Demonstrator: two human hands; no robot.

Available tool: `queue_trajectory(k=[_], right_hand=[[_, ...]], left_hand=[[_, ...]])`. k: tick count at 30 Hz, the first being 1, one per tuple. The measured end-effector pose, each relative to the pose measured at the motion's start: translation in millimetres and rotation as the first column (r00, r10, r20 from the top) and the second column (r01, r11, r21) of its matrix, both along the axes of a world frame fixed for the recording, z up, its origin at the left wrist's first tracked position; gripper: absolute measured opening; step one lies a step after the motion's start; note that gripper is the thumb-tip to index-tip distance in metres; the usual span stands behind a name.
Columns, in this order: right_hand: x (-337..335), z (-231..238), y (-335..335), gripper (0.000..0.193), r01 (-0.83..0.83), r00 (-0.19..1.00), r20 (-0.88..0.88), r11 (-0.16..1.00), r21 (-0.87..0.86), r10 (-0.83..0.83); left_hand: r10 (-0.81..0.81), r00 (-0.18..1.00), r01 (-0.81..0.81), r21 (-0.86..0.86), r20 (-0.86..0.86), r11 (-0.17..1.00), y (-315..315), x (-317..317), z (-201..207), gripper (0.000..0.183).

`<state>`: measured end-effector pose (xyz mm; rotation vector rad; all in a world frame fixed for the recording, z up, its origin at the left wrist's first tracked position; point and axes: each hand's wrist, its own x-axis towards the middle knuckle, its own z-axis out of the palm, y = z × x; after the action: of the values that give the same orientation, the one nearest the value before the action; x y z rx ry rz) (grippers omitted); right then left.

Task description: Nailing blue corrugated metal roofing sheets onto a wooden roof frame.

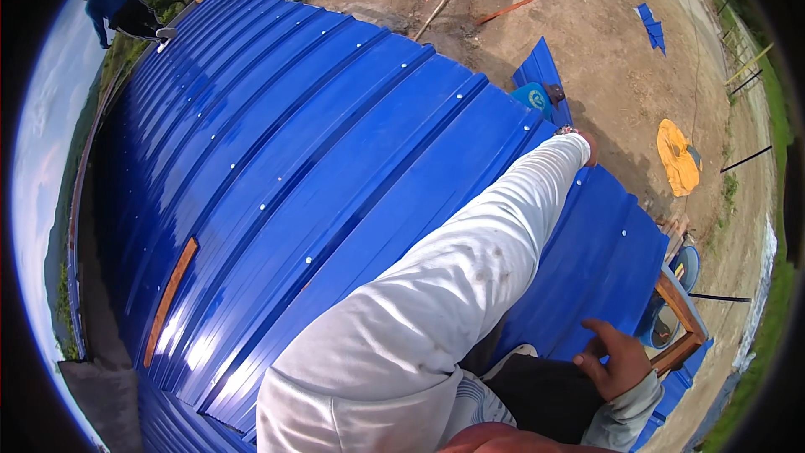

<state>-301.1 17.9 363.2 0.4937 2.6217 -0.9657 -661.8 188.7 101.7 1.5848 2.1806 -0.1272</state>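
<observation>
A blue ribbed metal roof [369,159], dotted with screw heads, spreads beneath me. My left arm, in a white sleeve, stretches across it to the far right edge. There my left hand [590,149] is at the sheet's edge; the cuff and the angle hide its fingers, so I cannot tell whether it grips. A patterned band shows at that wrist. Nearer me, my right hand [619,359] is raised above my dark-clad leg, its thumb and forefinger apart and nothing visible in it. Beyond my left hand, a loose blue sheet [538,65] sticks up past the roof edge.
A person [124,10] bends over at the roof's far left end. Someone in a teal shirt [532,97] is below the edge. A wooden strip [170,300] lies on the roof. At right are a wooden frame [681,306], a blue drum [688,267] and a yellow cloth [676,159].
</observation>
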Motion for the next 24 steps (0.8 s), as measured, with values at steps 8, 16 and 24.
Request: queue_trajectory(k=[8,16,24], right_hand=[[-3.3,2.0,-2.5,0.051,-0.007,1.000,0.000,1.000,0.013,0.007],[-3.8,2.6,-2.8,0.050,0.010,1.000,0.008,1.000,-0.010,-0.010],[-5.7,3.9,-3.8,0.048,0.010,1.000,0.007,1.000,-0.013,-0.010]], left_hand=[[0.028,0.999,-0.028,0.011,0.016,1.000,10.6,-1.3,-13.4,0.051],[-0.004,1.000,0.004,-0.028,-0.002,1.000,42.2,-10.5,-52.4,0.045],[0.177,0.982,-0.187,-0.480,-0.068,0.857,62.2,1.8,-9.6,0.046]])
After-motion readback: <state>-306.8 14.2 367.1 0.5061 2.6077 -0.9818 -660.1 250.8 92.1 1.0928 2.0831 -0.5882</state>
